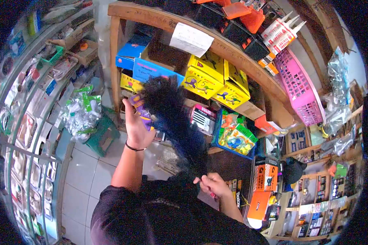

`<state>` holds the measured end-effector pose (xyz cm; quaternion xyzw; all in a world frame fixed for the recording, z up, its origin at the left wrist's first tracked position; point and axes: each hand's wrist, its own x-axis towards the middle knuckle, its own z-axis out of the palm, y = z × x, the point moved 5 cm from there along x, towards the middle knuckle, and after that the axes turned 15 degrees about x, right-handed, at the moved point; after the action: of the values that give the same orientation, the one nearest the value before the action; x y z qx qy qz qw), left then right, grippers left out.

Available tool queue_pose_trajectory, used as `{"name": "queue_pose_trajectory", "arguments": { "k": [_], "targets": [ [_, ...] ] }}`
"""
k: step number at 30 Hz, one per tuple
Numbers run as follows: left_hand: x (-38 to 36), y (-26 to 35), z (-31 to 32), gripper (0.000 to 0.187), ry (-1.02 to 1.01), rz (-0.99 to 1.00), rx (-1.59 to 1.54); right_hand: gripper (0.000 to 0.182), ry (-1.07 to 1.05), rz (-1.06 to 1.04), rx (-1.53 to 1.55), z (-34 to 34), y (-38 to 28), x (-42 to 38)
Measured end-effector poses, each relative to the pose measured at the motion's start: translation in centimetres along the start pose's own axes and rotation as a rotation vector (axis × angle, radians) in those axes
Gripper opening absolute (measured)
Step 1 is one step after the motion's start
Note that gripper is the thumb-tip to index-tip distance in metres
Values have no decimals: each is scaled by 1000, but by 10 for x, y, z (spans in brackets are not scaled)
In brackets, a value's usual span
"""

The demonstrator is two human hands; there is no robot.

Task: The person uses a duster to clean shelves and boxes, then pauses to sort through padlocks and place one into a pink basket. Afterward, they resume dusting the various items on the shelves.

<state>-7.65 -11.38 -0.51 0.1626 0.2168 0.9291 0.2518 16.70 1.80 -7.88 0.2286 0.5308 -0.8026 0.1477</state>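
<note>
My left hand is raised before the shelf, palm towards me and thumb up. It holds a purple package with yellow marks; its fingers are hidden behind the package and a black feather duster. The duster's fluffy head slants up from my right hand and lies against or just in front of the package. My right hand is closed around the duster's lower end, low in front of my dark shirt; the handle itself is mostly hidden.
Yellow boxes and a blue box fill the wooden shelf. Beneath them sits a blue basket of colourful packets. A pink basket is at upper right, orange boxes lower right. A glass display case and green stool stand left.
</note>
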Motion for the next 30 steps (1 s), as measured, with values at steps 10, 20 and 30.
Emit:
{"name": "queue_pose_trajectory", "arguments": {
  "k": [10,20,30],
  "targets": [
    [32,-26,3,62,-34,45,-24,32,138,-73,-77,-5,10,-21],
    [13,-47,2,57,-271,-106,-294,32,106,155,-316,9,11,-30],
    [6,-42,-8,59,-727,25,-182,34,182,54,-241,9,17,-27]
  ]
}}
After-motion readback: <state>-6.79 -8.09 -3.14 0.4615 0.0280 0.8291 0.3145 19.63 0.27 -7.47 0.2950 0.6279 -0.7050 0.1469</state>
